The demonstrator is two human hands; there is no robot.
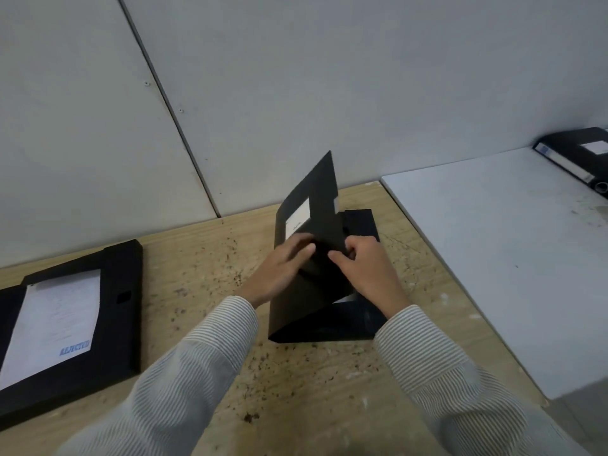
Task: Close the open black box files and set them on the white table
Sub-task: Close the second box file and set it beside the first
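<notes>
Grip: lid of box file (324, 268) pinched by left hand (282, 264) & right hand (367, 270).
Risk: lid could be sprung open if pressed unevenly.

Black box file (306, 304) with a white label, on a tan bench (204, 258) flecked with dark brown specks. Left of it, a second black box file (121, 291) holding white paper stamped in blue. Sleeves (197, 363): pale grey with fine white stripes; white table (513, 258) right of the bench.
</notes>
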